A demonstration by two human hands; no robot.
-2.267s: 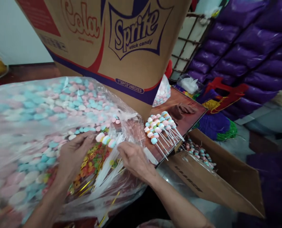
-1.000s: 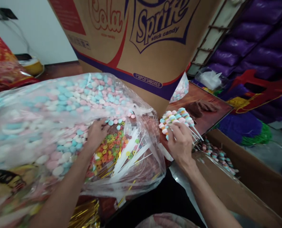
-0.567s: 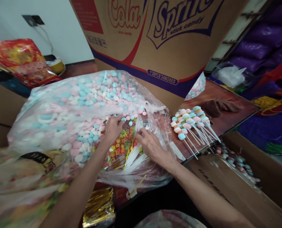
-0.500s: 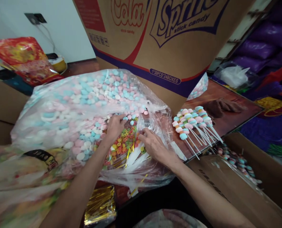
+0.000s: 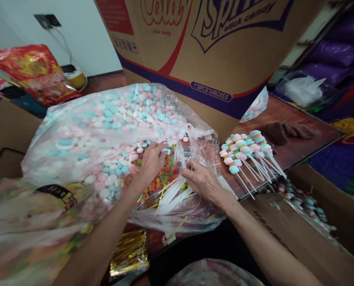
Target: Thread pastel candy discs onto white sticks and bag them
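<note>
My left hand [image 5: 153, 162] is closed at the fingertips on a small pale blue marshmallow candy [image 5: 166, 151], above the opening of a clear plastic bag [image 5: 84, 113]. Facing it, my right hand [image 5: 201, 179] pinches what looks like a thin white stick, mostly hidden by the fingers. Pink, white and blue marshmallow candies [image 5: 113, 172] spill from the bag beside my left hand. Below both hands lie red, orange and green ring gummies [image 5: 157, 184] and loose white sticks [image 5: 175, 200], with gold twist ties among them.
Finished candy skewers [image 5: 248, 149] lie in a row at the right of the table, near a brown cloth [image 5: 287, 133]. A large cardboard carton [image 5: 177, 59] stands behind. An open box [image 5: 284, 234] with more skewers is at lower right; gold ties [image 5: 129, 252] lie in front.
My left hand has moved slightly right with the blue candy at its fingertips. My right hand has come up a little, its fingers now pinched. The view has shifted slightly.
</note>
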